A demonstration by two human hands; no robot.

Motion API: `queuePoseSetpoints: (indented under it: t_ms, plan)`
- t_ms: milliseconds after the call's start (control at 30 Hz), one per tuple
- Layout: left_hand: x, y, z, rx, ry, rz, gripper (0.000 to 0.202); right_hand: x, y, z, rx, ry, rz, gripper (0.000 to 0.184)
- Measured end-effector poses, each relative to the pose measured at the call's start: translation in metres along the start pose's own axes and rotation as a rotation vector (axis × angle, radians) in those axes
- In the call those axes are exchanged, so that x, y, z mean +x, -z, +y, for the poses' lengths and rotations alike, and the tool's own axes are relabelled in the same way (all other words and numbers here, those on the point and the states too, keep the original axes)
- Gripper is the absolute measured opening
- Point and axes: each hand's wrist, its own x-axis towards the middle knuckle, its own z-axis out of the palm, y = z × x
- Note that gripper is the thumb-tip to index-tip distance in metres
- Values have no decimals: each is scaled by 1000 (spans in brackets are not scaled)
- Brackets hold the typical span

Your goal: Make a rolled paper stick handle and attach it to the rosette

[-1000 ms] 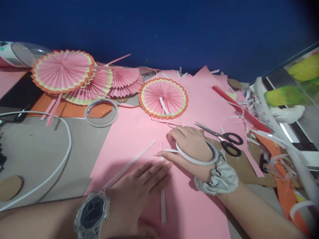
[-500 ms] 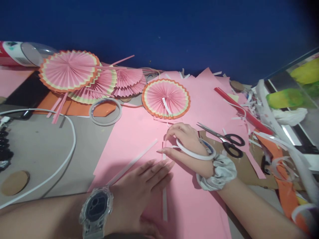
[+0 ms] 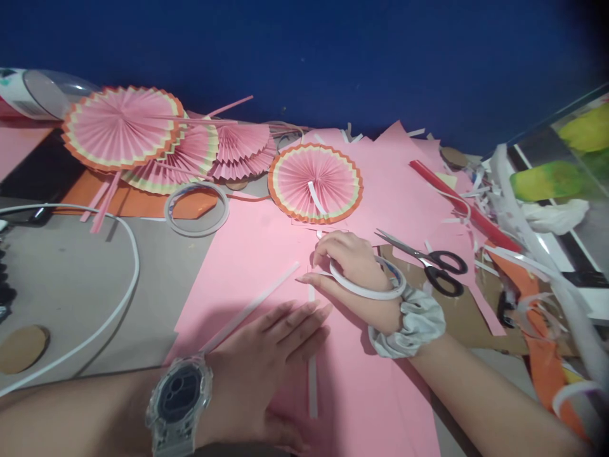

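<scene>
My left hand (image 3: 271,349) lies flat on a sheet of pink paper (image 3: 380,393), fingers stretched out across a narrow white tape strip (image 3: 313,387). A second white strip (image 3: 257,301) runs slantwise on the paper beside it. My right hand (image 3: 349,266) is just beyond the left fingertips, with its fingers curled and its thumb over the upper part of the upright strip. A roll of double-sided tape (image 3: 366,292) hangs around this hand, and its loose end reaches the thumb. Some of the right fingertips are hidden. A pleated paper rosette (image 3: 290,184) lies just past the right hand.
Black-handled scissors (image 3: 431,260) lie open to the right, near a red stick (image 3: 466,206) and paper scraps. More pleated fans (image 3: 124,130) are piled at back left, by another tape roll (image 3: 196,232). A white cable (image 3: 136,266) curves over the grey table. Behind stands a blue wall (image 3: 304,57).
My right hand has shifted slightly left, and the tape roll around it with it. My left hand keeps its place on the paper. The whole view has moved a little.
</scene>
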Motion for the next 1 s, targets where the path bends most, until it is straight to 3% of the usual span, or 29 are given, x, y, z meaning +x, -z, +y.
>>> queuePoseSetpoints:
  t_ms: [300,633,1000]
  plan:
    - [0,0,0,-31,0,6,84,-3,-5,1,-145,32,23,27]
    - [2,2,1,-37,1,-18,81,7,4,1,-190,34,-72,35]
    - [2,2,1,-61,0,-14,83,1,-3,4,-165,52,8,32]
